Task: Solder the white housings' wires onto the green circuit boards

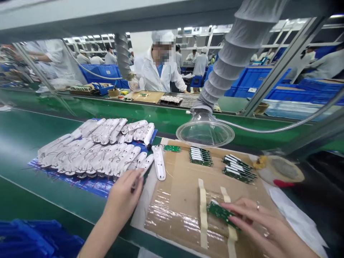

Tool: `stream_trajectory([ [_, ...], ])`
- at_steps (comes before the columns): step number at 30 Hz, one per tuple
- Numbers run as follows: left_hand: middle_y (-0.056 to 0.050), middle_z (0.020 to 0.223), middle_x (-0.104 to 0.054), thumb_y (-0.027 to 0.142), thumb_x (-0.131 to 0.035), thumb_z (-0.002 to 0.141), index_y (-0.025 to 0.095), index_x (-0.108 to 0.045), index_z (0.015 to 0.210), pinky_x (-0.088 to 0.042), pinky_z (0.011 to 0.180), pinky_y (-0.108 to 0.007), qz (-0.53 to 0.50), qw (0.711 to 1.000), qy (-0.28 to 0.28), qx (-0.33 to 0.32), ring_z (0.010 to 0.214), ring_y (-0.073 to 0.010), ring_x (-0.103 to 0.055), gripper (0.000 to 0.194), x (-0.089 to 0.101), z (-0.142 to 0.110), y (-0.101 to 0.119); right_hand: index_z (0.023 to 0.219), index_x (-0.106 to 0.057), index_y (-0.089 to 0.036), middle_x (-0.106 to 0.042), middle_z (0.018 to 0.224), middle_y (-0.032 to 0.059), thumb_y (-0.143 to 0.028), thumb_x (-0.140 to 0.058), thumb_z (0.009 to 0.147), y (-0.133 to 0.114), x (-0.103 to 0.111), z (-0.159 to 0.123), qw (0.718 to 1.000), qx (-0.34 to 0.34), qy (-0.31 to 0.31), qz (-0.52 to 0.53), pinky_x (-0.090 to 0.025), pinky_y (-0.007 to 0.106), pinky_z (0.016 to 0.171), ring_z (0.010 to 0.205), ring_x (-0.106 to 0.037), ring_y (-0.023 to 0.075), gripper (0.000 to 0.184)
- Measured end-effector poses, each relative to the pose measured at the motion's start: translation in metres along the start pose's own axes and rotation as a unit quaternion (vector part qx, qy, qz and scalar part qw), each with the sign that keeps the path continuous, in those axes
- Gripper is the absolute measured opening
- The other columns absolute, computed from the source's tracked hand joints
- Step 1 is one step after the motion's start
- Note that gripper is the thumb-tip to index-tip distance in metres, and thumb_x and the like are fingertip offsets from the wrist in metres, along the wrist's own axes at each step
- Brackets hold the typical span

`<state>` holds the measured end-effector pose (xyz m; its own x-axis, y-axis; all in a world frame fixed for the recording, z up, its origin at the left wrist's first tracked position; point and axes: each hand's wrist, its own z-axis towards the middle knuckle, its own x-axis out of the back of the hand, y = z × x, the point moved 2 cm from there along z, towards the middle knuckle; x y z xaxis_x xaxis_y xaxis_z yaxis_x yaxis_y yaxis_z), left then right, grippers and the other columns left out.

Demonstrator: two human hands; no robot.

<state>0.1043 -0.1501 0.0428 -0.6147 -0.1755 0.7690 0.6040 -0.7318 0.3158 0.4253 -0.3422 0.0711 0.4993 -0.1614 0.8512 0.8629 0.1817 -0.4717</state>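
Observation:
My left hand (125, 191) is at the near right corner of the piled white plastic housings (94, 154), its fingers closed at the lower end of one white housing (147, 163). Part of that grip is hidden behind my fingers. Between thumb and fingers, my right hand (255, 220) holds a green circuit board (220, 212) just over the cardboard, across two pale tape strips (202, 215). A single white housing (158, 163) lies open side up at the cardboard's left edge. Thin wires trail from the piled housings.
The cardboard sheet (182, 190) carries a lone green board (172, 148) and two rows of boards (201, 156). Above its far edge hangs a clear extraction hood (205, 132). A round dish (282, 170) is at right. A co-worker in white (158, 71) stands opposite.

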Motion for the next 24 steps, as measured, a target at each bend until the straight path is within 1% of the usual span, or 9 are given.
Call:
stream_trajectory([
  [5, -0.003, 0.109, -0.071, 0.035, -0.064, 0.095, 0.023, -0.068, 0.116, -0.052, 0.093, -0.032, -0.012, 0.988, 0.084, 0.13, 0.099, -0.0204, -0.068, 0.025, 0.038, 0.002, 0.011, 0.13, -0.065, -0.033, -0.07, 0.105, 0.0034, -0.026, -0.045, 0.1, 0.002, -0.018, -0.018, 1.0, -0.004, -0.027, -0.015, -0.061, 0.021, 0.082, 0.095, -0.071, 0.0124, 0.036],
  [7, -0.002, 0.109, -0.07, 0.035, -0.066, 0.094, 0.025, -0.068, 0.118, -0.052, 0.096, -0.032, 0.002, 0.983, 0.115, 0.143, 0.101, -0.0204, -0.067, 0.026, 0.05, 0.0, 0.024, 0.137, -0.059, -0.034, -0.066, 0.114, 0.0053, -0.025, -0.048, 0.099, 0.008, -0.025, -0.023, 0.999, 0.003, -0.025, -0.04, -0.061, 0.025, 0.086, 0.102, -0.069, 0.0137, 0.04],
  [9, -0.002, 0.111, -0.07, 0.028, -0.066, 0.094, 0.025, -0.066, 0.12, -0.053, 0.097, -0.029, -0.023, 0.994, 0.087, 0.064, 0.103, -0.018, -0.067, 0.026, 0.052, -0.002, 0.039, 0.142, -0.054, -0.035, -0.062, 0.125, 0.0075, -0.029, -0.054, 0.097, 0.013, -0.03, -0.028, 0.998, 0.006, -0.03, -0.051, -0.061, 0.03, 0.091, 0.112, -0.066, 0.017, 0.045],
  [11, -0.004, 0.115, -0.069, 0.016, -0.061, 0.095, 0.022, -0.064, 0.121, -0.054, 0.099, -0.026, -0.073, 0.993, -0.005, -0.095, 0.108, -0.0157, -0.066, 0.027, 0.044, -0.003, 0.054, 0.142, -0.053, -0.034, -0.06, 0.13, 0.0085, -0.033, -0.058, 0.095, 0.016, -0.031, -0.031, 0.998, 0.011, -0.035, -0.046, -0.06, 0.032, 0.094, 0.117, -0.064, 0.0192, 0.047],
  [13, -0.008, 0.116, -0.068, 0.007, -0.051, 0.097, 0.018, -0.064, 0.121, -0.053, 0.104, -0.027, -0.104, 0.959, -0.107, -0.243, 0.115, -0.0161, -0.064, 0.029, 0.03, -0.002, 0.064, 0.14, -0.056, -0.033, -0.06, 0.129, 0.0087, -0.034, -0.059, 0.095, 0.016, -0.031, -0.033, 0.998, 0.016, -0.033, -0.041, -0.06, 0.032, 0.095, 0.118, -0.064, 0.0196, 0.045],
  [15, -0.01, 0.111, -0.07, 0.005, -0.043, 0.099, 0.014, -0.065, 0.118, -0.053, 0.109, -0.033, -0.101, 0.923, -0.166, -0.333, 0.119, -0.0179, -0.063, 0.03, 0.018, 0.005, 0.068, 0.141, -0.056, -0.034, -0.061, 0.131, 0.0085, -0.034, -0.058, 0.096, 0.016, -0.031, -0.034, 0.997, 0.022, -0.032, -0.062, -0.06, 0.032, 0.095, 0.12, -0.063, 0.0198, 0.045],
  [19, -0.008, 0.099, -0.073, 0.006, -0.039, 0.101, 0.012, -0.069, 0.101, -0.051, 0.112, -0.041, -0.055, 0.888, -0.187, -0.416, 0.119, -0.0207, -0.065, 0.031, 0.001, 0.025, 0.074, 0.153, -0.039, -0.032, -0.046, 0.154, 0.0093, -0.035, -0.055, 0.097, 0.008, -0.035, -0.036, 0.982, 0.073, -0.037, -0.173, -0.055, 0.044, 0.106, 0.138, -0.051, 0.026, 0.058],
  [21, -0.008, 0.099, -0.073, 0.006, -0.038, 0.101, 0.012, -0.07, 0.092, -0.047, 0.116, -0.045, -0.036, 0.88, -0.184, -0.437, 0.12, -0.0218, -0.064, 0.033, -0.008, 0.03, 0.077, 0.156, -0.034, -0.03, -0.036, 0.161, 0.0091, -0.037, -0.054, 0.097, 0.002, -0.038, -0.035, 0.97, 0.097, -0.043, -0.218, -0.052, 0.052, 0.109, 0.146, -0.042, 0.0301, 0.063],
  [24, -0.009, 0.103, -0.073, 0.007, -0.041, 0.101, 0.012, -0.069, 0.087, -0.046, 0.117, -0.047, -0.051, 0.875, -0.177, -0.448, 0.123, -0.0238, -0.063, 0.031, -0.023, 0.028, 0.082, 0.157, -0.033, -0.028, -0.033, 0.163, 0.0091, -0.043, -0.055, 0.096, -0.002, -0.038, -0.036, 0.962, 0.109, -0.058, -0.245, -0.052, 0.055, 0.107, 0.149, -0.038, 0.033, 0.066],
])
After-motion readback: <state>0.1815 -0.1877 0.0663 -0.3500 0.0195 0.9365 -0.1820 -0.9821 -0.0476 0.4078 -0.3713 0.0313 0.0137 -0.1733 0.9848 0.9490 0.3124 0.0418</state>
